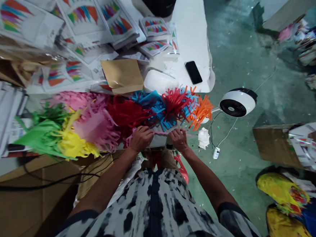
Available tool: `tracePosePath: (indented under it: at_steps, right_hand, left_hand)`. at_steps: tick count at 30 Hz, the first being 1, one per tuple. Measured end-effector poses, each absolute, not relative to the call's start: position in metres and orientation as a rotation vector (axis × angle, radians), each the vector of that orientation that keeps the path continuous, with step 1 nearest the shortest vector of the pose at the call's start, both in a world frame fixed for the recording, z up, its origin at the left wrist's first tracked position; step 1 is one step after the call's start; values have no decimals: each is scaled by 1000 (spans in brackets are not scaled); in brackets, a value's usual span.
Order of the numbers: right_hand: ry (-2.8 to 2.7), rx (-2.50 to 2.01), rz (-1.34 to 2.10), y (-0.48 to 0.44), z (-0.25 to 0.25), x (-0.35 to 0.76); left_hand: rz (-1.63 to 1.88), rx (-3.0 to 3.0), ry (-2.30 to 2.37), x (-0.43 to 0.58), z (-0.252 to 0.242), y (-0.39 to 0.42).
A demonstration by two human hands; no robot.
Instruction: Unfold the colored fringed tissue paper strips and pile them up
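Observation:
Between my two hands runs a narrow pink paper strip [161, 133], drawn out level at the table's front edge. My left hand [141, 138] is closed on its left end, with a bit of pink fringe showing beside the fingers. At the other end, the fingers of my right hand [178, 139] pinch the strip. Just beyond them lie fringed paper tassels: dark red [127, 112], blue [150, 105], bright red [176, 103] and orange [202, 110]. Pink [96, 127], yellow [77, 143] and green [44, 137] tassels are heaped left of my left hand.
Printed packets [75, 15] pile up at the back left beside a brown cardboard piece [122, 75]. A phone [193, 72] lies on the white table [189, 30]. Right of the table are a fan [237, 102] with cables and a carton [272, 142]. A black cable [34, 187] crosses at lower left.

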State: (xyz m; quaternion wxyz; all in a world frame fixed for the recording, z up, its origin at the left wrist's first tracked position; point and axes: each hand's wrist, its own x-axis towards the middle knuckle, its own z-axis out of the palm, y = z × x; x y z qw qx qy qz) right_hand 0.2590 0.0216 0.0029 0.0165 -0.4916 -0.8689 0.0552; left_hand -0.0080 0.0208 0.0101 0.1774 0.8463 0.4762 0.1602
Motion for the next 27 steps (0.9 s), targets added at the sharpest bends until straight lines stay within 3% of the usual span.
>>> tracePosePath:
  at_steps: [6, 14, 22, 27]
  right_hand:
    - [-2659, -1638, 200, 11, 17, 256]
    - [-2636, -1756, 343, 5, 72, 249]
    - [-2753, -1449, 46, 6, 96, 219]
    - [-2635, -1287, -277, 13, 117, 214]
  left_hand:
    - [465, 2428, 1434, 4, 22, 17]
    - [360, 2564, 1242, 22, 38, 17]
    - [382, 2547, 1314, 25, 78, 7]
    - [713, 1954, 1456, 18, 108, 0]
